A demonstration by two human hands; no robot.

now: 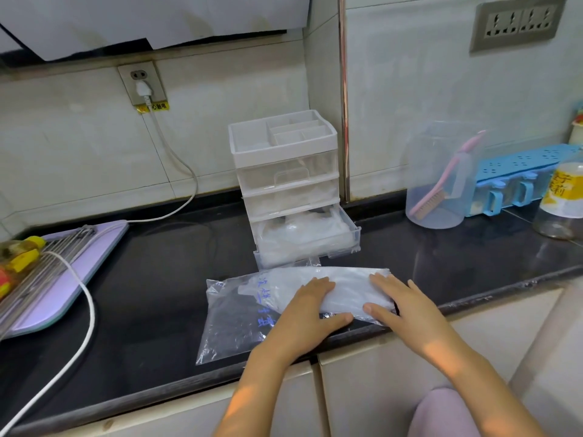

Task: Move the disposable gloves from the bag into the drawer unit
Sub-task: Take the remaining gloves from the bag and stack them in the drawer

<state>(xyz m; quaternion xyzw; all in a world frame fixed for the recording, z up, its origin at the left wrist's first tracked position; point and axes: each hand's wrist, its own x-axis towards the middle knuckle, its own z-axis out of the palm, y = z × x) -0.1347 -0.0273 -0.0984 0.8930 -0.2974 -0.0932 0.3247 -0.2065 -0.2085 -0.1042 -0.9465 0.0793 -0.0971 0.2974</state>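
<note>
Left hand (310,310), right hand (400,305) hold gloves (350,294); open drawer (306,244) behind, seemingly part-filled.

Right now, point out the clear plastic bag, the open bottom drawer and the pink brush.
clear plastic bag (227,329): head view, left half.
open bottom drawer (303,247): head view, front wall.
pink brush (449,173): head view, handle.
</note>
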